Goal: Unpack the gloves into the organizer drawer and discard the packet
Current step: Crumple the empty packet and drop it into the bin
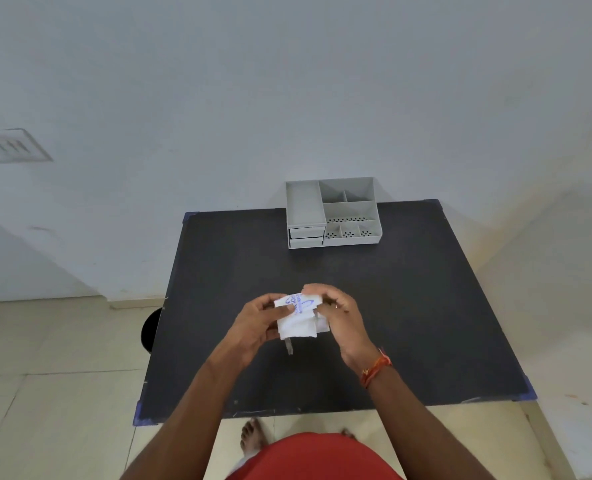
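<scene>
Both hands pinching packet (298, 315) top edge: left hand (253, 323) w/ thumb on front, right hand (337, 315) opposite. Gloves hanging below grips. Organizer (332, 213) well beyond, drawers shut, slightly nearer right hand.

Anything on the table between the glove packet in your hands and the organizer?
No. In the head view, only bare black table separates the glove packet from the grey organizer.
</scene>
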